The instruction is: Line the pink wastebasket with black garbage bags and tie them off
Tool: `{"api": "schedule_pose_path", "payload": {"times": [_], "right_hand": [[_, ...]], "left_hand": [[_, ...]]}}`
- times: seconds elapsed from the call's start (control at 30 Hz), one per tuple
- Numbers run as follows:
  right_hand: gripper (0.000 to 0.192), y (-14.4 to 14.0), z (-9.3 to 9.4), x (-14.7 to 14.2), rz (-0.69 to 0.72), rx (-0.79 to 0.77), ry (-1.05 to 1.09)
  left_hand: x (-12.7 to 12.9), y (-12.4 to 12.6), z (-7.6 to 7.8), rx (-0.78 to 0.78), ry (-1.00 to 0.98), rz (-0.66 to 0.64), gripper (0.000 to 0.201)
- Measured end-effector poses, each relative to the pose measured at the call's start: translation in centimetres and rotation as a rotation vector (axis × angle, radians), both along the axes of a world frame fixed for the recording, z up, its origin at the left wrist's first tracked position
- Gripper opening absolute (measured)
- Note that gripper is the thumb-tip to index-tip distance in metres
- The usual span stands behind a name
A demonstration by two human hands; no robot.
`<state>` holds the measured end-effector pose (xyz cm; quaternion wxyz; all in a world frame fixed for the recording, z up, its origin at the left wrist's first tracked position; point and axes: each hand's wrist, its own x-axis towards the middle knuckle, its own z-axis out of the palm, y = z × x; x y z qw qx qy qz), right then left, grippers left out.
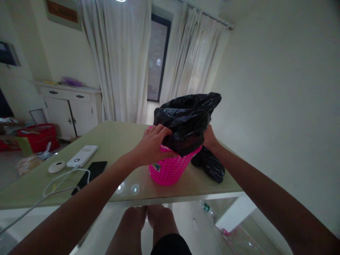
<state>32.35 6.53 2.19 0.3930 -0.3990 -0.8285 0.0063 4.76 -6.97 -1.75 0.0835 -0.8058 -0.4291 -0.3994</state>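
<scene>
A bright pink plastic basket [168, 173] with a perforated wall stands on the table, tilted a little. A black plastic garbage bag [183, 120] bulges up out of it and hangs over its front rim. My left hand [152, 145] is closed on the basket's left rim, with the thumb along the outside and the fingertips against the bag. My right hand [210, 137] is at the right side of the bag and rim; its fingers are hidden behind the black plastic. Below that hand lies a second black plastic bundle [211, 164].
On the left of the greenish table [119, 136] lie a white power bank [83, 156], a round white object [56, 166], a dark phone [92, 171] and a white cable [57, 191]. A wall [278, 88] rises at the right. A bottle [207, 208] lies under the table.
</scene>
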Motion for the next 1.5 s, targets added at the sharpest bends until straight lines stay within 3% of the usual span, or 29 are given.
{"api": "schedule_pose_path", "payload": {"times": [0.07, 0.17, 0.2, 0.33, 0.4, 0.5, 0.6, 0.7, 0.9, 1.0, 1.1, 1.2, 1.33, 1.5], "right_hand": [[0.025, -0.3, 0.0, -0.4, -0.032, 0.025, -0.058], [0.028, -0.6, 0.1, -1.1, -0.127, 0.015, -0.163], [0.027, -0.7, 0.2, -1.3, -0.170, 0.009, -0.172], [0.027, -1.1, 0.4, -2.2, -0.273, -0.036, -0.052], [0.028, -1.2, 0.5, -2.6, -0.215, -0.044, 0.027], [0.038, -1.1, 0.3, -2.8, -0.115, 0.001, 0.107], [0.044, -0.8, 0.0, -2.0, -0.146, 0.124, 0.095], [0.047, -0.2, -0.6, -0.3, -0.185, 0.266, 0.083], [0.034, 0.0, -3.2, 4.6, -0.120, 0.459, -0.056], [0.018, 0.0, -4.9, 6.6, -0.042, 0.666, -0.230], [0.013, 0.2, -6.9, 7.7, 0.037, 0.799, -0.378], [0.023, 0.7, -9.3, 8.0, 0.044, 0.758, -0.373], [0.039, 1.6, -12.0, 8.0, -0.036, 0.624, -0.264], [0.039, 1.3, -13.9, 7.7, -0.076, 0.449, -0.328]], "left_hand": [[0.9, 0.2, 0.2, 0.031, 0.045, 0.004, 0.054], [1.3, 0.3, 0.9, 0.086, 0.049, 0.022, 0.017], [1.2, 0.3, 1.1, 0.114, 0.023, 0.044, 0.014], [0.1, 0.5, 2.1, 0.184, -0.203, 0.188, 0.024], [-0.7, 1.1, 2.4, 0.137, -0.345, 0.223, 0.023], [-1.9, 2.5, 2.5, 0.051, -0.502, 0.171, 0.021], [-3.1, 3.5, 2.1, 0.196, -0.472, 0.107, 0.012], [-3.9, 3.4, 1.2, 0.382, -0.323, 0.129, 0.018], [-4.5, 1.0, -0.8, 0.484, -0.107, 0.229, 0.016], [-4.5, -0.2, -1.7, 0.520, -0.046, 0.160, 0.018], [-4.8, -0.9, -2.6, 0.415, 0.025, 0.038, 0.016], [-5.4, -1.2, -3.8, 0.395, 0.076, -0.021, 0.011], [-6.2, -0.9, -5.6, 0.489, 0.168, -0.054, 0.010], [-6.0, -1.3, -6.5, 0.522, 0.215, -0.093, 0.005]]}}
